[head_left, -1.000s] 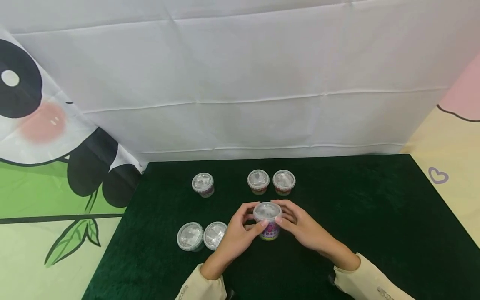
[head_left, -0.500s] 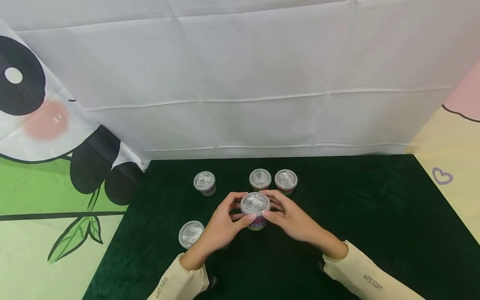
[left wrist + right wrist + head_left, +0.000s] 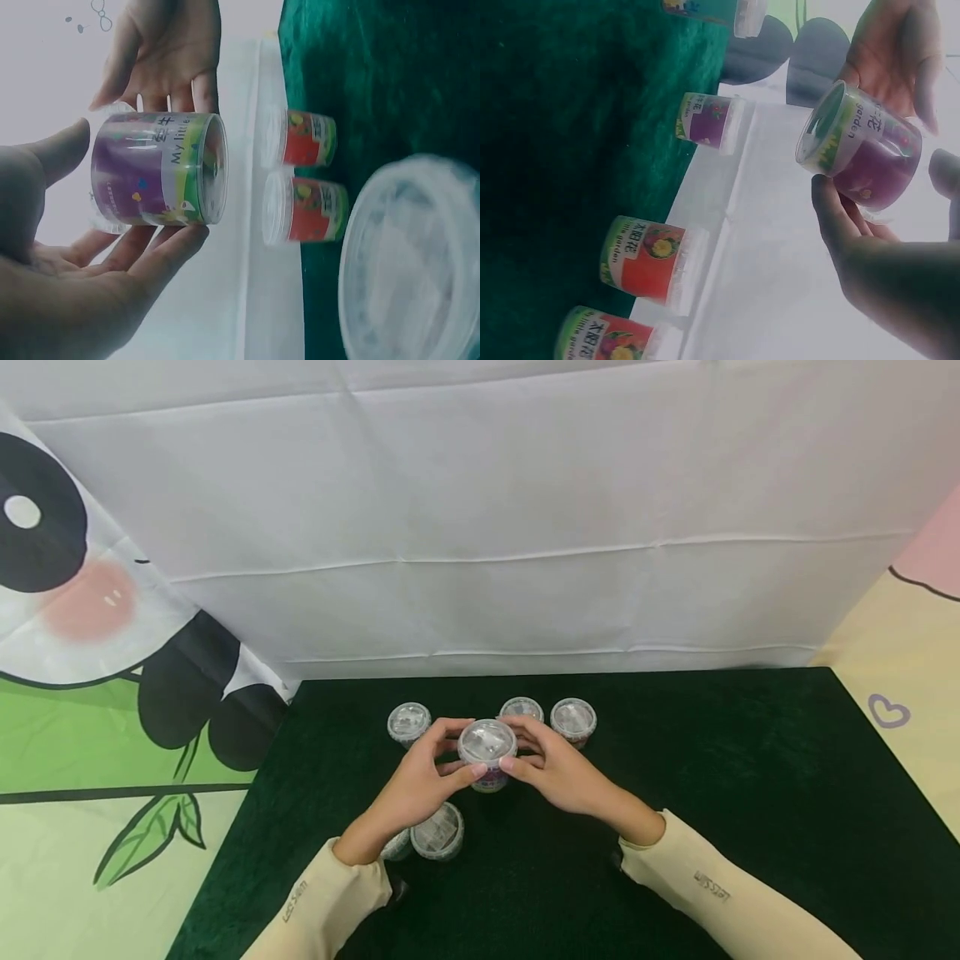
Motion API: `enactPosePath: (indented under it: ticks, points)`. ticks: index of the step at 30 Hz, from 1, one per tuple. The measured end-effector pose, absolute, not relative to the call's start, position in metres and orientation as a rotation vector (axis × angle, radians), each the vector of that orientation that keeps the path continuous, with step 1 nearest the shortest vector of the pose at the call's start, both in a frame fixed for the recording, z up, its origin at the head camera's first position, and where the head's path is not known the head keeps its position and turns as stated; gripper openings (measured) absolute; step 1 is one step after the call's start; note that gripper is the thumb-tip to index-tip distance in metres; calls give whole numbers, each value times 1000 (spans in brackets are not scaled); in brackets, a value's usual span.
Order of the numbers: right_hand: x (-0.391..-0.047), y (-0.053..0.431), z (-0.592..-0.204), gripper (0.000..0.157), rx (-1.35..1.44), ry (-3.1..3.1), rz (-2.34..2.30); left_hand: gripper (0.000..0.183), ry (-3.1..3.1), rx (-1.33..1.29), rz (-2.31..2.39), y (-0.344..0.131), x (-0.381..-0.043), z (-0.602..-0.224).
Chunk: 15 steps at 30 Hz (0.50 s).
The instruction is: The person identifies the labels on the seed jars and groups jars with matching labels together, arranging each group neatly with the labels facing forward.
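Both hands hold a clear lidded plastic cup with a purple "My little garden" label. My left hand grips its left side and my right hand its right side, thumbs toward me and fingers round behind. In both wrist views the cup hangs in the air, its base off the table. Behind it stand two red-label cups, one partly hidden by my right fingers and the other to its right. A small purple-label cup stands at the back left.
Two more lidded cups stand close together by my left forearm: one shows its whole lid, the other is partly covered by the wrist. Dark green cloth covers the table. A white cloth backdrop rises behind it.
Both hands have carried the purple-label cup left and farther up the view. My left forearm has shifted left, uncovering one near cup and partly covering the other.
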State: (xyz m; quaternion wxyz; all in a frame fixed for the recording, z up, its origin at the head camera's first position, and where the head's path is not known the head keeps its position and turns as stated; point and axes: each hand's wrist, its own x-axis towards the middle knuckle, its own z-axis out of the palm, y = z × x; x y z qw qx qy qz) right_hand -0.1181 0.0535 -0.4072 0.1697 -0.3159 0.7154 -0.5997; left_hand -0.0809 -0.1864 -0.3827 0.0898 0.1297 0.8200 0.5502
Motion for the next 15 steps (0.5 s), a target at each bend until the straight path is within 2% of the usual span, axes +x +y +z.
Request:
enactPosePath:
  ticks: [15]
  points:
    - [-148, 27, -398, 55, -1037, 2159, -1610, 58, 2489, 463, 1521, -219, -112, -376]
